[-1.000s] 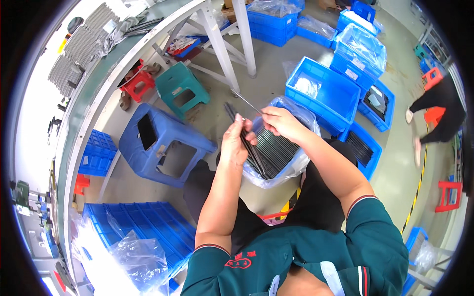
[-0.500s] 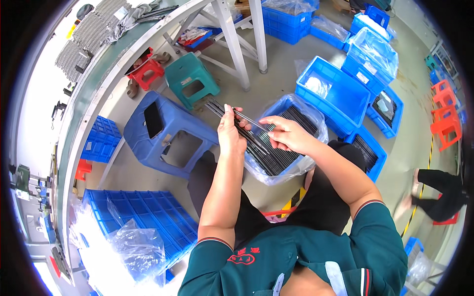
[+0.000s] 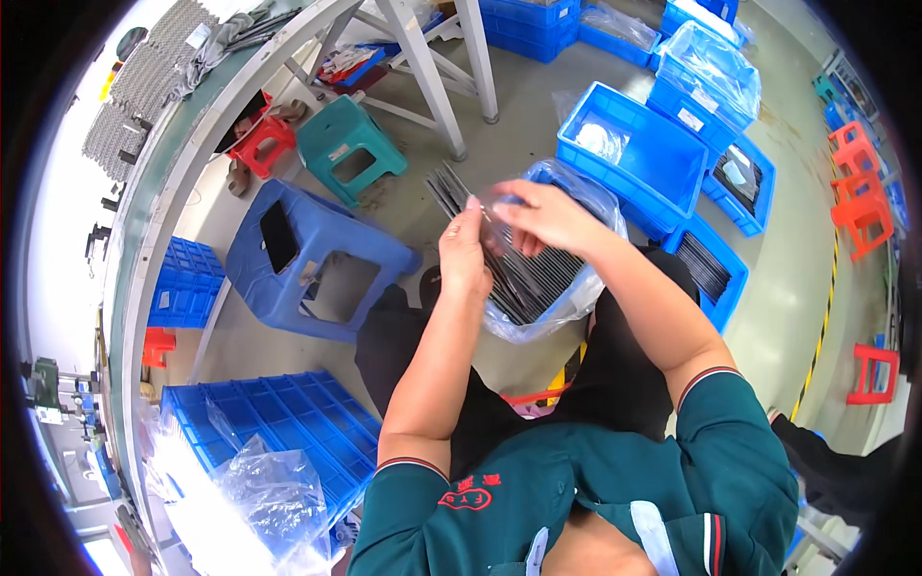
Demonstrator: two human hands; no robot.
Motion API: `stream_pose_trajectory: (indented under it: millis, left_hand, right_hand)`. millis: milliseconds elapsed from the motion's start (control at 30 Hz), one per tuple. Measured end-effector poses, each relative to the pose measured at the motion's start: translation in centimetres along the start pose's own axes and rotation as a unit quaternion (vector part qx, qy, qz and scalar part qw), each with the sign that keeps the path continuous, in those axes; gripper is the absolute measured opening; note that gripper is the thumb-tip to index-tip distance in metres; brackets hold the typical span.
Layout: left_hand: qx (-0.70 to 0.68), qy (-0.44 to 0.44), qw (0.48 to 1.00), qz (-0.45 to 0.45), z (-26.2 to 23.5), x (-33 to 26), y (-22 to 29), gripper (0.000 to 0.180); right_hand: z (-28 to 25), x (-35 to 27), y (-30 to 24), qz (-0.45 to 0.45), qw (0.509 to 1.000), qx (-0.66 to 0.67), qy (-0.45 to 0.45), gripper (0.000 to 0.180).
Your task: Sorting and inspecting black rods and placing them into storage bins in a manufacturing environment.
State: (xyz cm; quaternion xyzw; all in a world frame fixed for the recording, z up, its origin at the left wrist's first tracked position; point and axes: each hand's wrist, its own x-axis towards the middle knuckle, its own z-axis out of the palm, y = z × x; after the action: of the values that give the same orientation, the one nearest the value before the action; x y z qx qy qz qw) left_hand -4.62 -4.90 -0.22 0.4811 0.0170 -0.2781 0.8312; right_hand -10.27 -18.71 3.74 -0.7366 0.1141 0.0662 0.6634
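Observation:
My left hand [image 3: 467, 253] is closed round a bundle of thin dark metal rods [image 3: 445, 192], which slant from upper left to lower right. Just right of it, my right hand [image 3: 545, 217] is at the bundle with its fingers curled; thumb and fingertips are smeared by motion, so whether a rod is between them cannot be told. Below both hands stands a blue bin lined with clear plastic [image 3: 607, 206], with many similar rods [image 3: 557, 274] lying in rows inside. The hands hide part of the bin's contents.
A blue stool [image 3: 331, 240] with a black phone [image 3: 279, 236] stands at left, a green stool [image 3: 348, 154] behind it. Blue bins [image 3: 629, 144] crowd the right, one holding rods [image 3: 704, 267]. Stacked blue crates [image 3: 279, 413] sit lower left. Another person's dark-clothed limb [image 3: 836, 470] shows lower right.
My right hand has moved up and left over the bundle, blurring. The left hand has shifted slightly right relative to the bin, the rods now more upright. The other person has moved lower at right.

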Motion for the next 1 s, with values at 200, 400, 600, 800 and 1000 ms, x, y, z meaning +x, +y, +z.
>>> stream_pose_trajectory:
  millis: [200,400,600,800,1000]
  left_hand:
    - [0.012,-0.075,0.991,-0.109,0.0,-0.6,-0.2,0.033]
    - [0.088,-0.206,0.956,-0.187,0.3,-1.6,-1.2,0.031]
    - [0.029,-0.236,0.947,-0.217,-0.3,-1.9,-1.1,0.031]
    - [-0.016,-0.215,0.962,-0.167,-0.7,-0.2,-0.6,0.036]
    - [0.016,-0.206,0.967,-0.15,-1.0,-0.7,-0.3,0.039]
  right_hand:
    - [-0.8,2.7,1.1,0.055,0.967,0.248,-0.02,0.025]
    - [-3.8,4.6,2.5,0.009,0.936,0.303,0.181,0.03]
    - [-9.4,4.7,1.7,-0.001,0.907,0.325,0.269,0.031]
    - [-1.7,2.6,2.3,0.025,0.993,0.086,0.075,0.034]
    - [-0.1,3.1,1.8,0.019,0.998,-0.045,0.025,0.04]
